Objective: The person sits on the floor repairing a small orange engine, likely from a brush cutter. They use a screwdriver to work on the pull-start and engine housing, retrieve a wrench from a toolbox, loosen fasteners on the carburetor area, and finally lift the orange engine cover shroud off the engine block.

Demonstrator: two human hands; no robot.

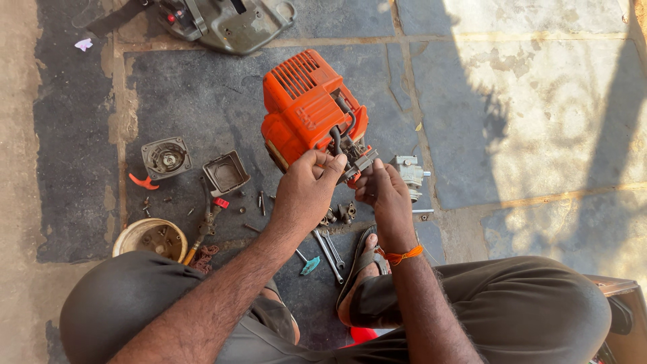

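While resting on the floor [216, 94], orange engine [306, 111] looks heavy, rigid | left hand [306, 192] grips its casing | right hand [385, 195] pinches the carburetor [360, 162].

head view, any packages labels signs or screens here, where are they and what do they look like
No packages, labels, signs or screens can be made out.
Nearest thing to one: a small pale pink scrap on the stone floor at upper left, too small to tell what it is.
The orange engine housing in both hands shows no readable sticker.
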